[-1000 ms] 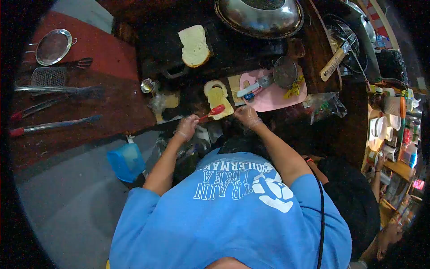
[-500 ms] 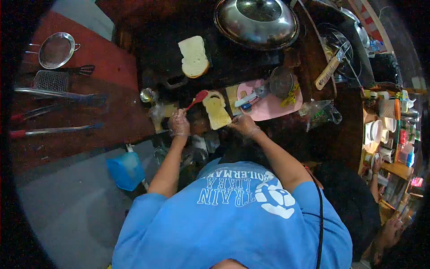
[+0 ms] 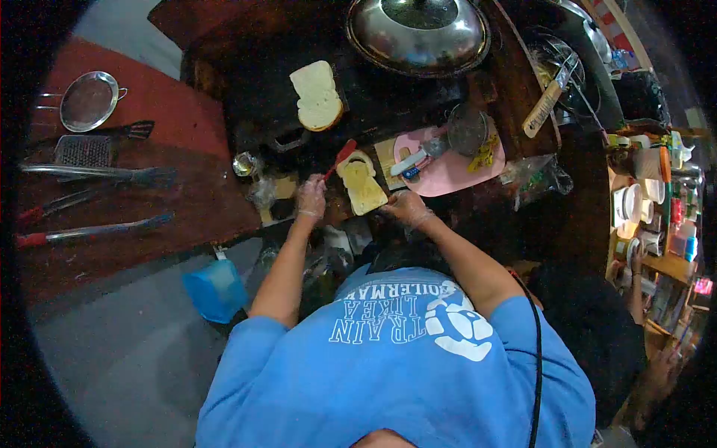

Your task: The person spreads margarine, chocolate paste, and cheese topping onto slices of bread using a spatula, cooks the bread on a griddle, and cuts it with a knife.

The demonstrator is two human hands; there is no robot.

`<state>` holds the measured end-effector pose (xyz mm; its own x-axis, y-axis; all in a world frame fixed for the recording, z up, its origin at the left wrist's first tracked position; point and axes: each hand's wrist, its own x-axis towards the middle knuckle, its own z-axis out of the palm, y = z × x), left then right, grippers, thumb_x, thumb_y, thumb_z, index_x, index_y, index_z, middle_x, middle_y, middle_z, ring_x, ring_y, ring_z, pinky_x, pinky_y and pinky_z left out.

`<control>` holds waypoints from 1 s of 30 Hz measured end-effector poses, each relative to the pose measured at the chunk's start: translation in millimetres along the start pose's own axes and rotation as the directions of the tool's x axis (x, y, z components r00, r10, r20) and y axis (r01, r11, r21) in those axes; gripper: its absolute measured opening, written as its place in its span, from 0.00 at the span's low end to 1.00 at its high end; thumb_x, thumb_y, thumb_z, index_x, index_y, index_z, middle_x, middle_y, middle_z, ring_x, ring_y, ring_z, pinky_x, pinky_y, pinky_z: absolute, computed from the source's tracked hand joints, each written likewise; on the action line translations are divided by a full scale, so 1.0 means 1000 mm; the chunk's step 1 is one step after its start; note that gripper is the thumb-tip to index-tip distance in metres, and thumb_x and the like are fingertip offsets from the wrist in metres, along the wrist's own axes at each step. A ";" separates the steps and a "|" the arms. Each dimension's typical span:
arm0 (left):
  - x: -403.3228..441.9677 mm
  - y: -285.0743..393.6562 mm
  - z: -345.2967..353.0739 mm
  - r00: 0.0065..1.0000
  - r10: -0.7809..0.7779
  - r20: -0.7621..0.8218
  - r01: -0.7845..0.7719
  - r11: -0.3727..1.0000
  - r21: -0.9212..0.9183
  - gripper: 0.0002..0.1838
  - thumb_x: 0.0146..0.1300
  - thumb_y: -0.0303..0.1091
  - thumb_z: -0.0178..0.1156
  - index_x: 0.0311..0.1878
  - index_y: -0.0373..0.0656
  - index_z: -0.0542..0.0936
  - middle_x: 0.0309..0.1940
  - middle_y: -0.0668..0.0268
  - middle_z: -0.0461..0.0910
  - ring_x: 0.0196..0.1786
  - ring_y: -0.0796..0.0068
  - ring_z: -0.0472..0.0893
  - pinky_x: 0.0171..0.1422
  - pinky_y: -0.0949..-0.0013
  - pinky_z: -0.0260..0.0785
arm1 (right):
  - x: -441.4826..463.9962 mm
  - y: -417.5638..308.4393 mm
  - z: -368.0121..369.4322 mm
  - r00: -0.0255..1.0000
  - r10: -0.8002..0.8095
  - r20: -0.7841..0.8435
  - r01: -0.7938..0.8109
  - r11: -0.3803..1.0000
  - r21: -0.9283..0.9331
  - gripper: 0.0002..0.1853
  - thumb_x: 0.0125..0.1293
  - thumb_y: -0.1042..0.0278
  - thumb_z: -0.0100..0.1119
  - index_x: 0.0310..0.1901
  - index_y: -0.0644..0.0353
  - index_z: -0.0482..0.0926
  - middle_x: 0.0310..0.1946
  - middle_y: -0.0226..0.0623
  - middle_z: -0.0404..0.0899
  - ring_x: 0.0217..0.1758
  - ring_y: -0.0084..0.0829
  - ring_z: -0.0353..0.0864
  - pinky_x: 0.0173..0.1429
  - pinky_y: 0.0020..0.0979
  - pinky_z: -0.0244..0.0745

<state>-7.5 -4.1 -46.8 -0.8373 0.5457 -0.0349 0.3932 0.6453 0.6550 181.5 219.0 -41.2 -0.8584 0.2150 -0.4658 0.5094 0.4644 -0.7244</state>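
Observation:
My left hand [image 3: 311,197], in a clear plastic glove, is closed around the handle of a red spatula [image 3: 345,153]. The spatula's head is at the upper left edge of a bread slice [image 3: 363,187] coated with a yellow spread. At that slice's lower right corner, my gloved right hand [image 3: 408,208] pinches the edge between its fingers. Farther forward, another bread slice [image 3: 317,95], pale on top, lies on a dark griddle [image 3: 254,82].
A pink cutting board [image 3: 448,181] to the right bears a white-handled tool and a strainer [image 3: 468,131]. A metal dome lid [image 3: 418,41] stands at the back. Tongs [image 3: 97,230] and a grater [image 3: 84,151] lie left. Another person's arm [image 3: 636,287] shows at far right.
My left hand has moved slightly right and up, and the spatula is now tilted more steeply. My right hand stays at the bread's corner. The whole view has shifted a little.

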 end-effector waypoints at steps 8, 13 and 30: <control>0.000 -0.022 0.001 0.994 -0.103 -0.036 0.105 0.993 0.048 0.09 0.69 0.34 0.51 0.43 0.45 0.80 0.35 0.48 0.83 0.37 0.44 0.81 0.41 0.50 0.72 | -0.002 0.006 0.007 0.998 -0.050 -0.025 0.049 0.998 -0.032 0.21 0.55 0.48 0.72 0.35 0.62 0.86 0.33 0.48 0.85 0.37 0.44 0.85 0.45 0.39 0.78; -0.001 -0.017 0.006 0.986 -0.107 -0.127 0.111 0.994 0.023 0.08 0.70 0.31 0.50 0.42 0.40 0.79 0.35 0.49 0.84 0.39 0.46 0.82 0.43 0.51 0.72 | -0.002 0.003 0.007 1.000 -0.011 -0.012 0.011 1.000 0.003 0.22 0.55 0.47 0.71 0.35 0.62 0.86 0.32 0.48 0.85 0.37 0.45 0.85 0.45 0.40 0.78; -0.011 -0.014 0.019 0.955 0.295 0.023 -0.296 0.950 0.105 0.07 0.66 0.27 0.51 0.40 0.40 0.78 0.37 0.51 0.79 0.43 0.47 0.78 0.45 0.50 0.72 | -0.002 0.007 0.009 0.999 -0.039 -0.023 0.040 0.998 0.046 0.19 0.57 0.51 0.70 0.35 0.62 0.86 0.30 0.47 0.85 0.36 0.44 0.85 0.44 0.42 0.77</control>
<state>3.1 -8.8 -70.5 -0.6751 0.7238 0.1423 0.6608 0.5076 0.5529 187.2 213.8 -50.1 -0.8790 0.2161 -0.4251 0.4765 0.4331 -0.7651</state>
